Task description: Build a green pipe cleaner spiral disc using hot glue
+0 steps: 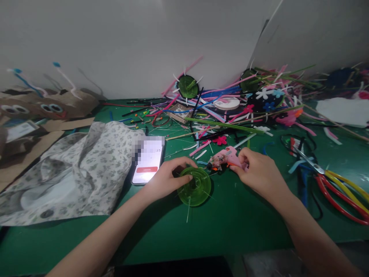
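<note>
A round, ridged green disc [198, 192] with thin clear strands on it lies on the green table, and my left hand [170, 175] grips its upper left edge between thumb and fingers. To its upper right, my right hand [256, 167] is closed on the handle of a pink glue gun [230, 153]. The gun's stained nozzle points left, close to the disc's upper right edge, and a clear glue stick [245, 141] sticks out of its back. A lit phone [148, 159] lies just left of my left hand.
Patterned cloth [86, 165] and brown paper figures [49, 109] cover the left. Pipe cleaners [213, 98] and felt flowers [220, 140] are heaped at the back. Red-and-yellow-handled scissors [340, 188] lie right. The table [173, 238] meets a grey wall.
</note>
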The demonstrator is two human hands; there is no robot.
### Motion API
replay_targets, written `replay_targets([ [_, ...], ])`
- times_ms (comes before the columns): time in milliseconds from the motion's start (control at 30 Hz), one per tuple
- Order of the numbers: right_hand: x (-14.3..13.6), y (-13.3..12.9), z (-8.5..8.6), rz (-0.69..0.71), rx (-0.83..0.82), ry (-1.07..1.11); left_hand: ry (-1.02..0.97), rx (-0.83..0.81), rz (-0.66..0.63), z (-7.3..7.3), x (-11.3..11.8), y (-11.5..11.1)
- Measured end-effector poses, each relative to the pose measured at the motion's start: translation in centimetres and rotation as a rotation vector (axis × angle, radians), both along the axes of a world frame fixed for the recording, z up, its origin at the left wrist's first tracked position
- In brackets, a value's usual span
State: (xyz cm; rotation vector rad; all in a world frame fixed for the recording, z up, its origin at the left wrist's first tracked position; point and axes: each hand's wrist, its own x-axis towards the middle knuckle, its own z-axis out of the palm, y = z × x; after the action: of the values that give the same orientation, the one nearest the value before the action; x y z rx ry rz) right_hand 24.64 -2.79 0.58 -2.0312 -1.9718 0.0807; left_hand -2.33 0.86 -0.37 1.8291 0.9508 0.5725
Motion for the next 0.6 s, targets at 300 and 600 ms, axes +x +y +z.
replay_targets([
  [300,0.18,0.08,-0.31,0.028,0.028,-0.001,0.008,0.011,-0.006,0.0,0.03,0.06],
  [600,0.27,0.18,-0.22,0.022,-0.003,0.003,0.001,0.001,-0.008,0.0,-0.02,0.03],
])
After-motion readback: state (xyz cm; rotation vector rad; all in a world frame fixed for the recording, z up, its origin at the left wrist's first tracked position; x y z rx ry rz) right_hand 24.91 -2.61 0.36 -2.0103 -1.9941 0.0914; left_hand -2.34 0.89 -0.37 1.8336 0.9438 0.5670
